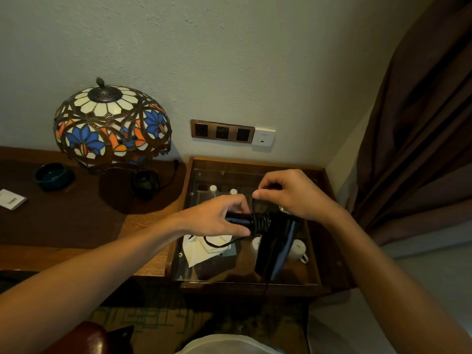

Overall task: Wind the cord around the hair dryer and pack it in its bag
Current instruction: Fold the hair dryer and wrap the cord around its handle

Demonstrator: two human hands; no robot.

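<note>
A black hair dryer point(274, 247) hangs in the air over a glass-topped wooden case point(316, 254), its barrel pointing down toward me. My left hand point(217, 217) grips its handle at the left end. Several turns of black cord point(261, 222) are wrapped around the handle beside my fingers. My right hand point(293, 194) pinches a strand of the cord just above the coils. A loose length of cord trails down under my left hand. The cream drawstring bag point(204, 247) lies flat on the glass below the dryer.
Under the glass sit white cups point(297, 249) and small bottles point(213, 189). A stained-glass lamp point(112, 126) stands on the desk to the left, with a dark ashtray point(53, 175) and a white card point(11, 199). Wall sockets point(222, 131) are behind; a brown curtain point(413, 123) hangs right.
</note>
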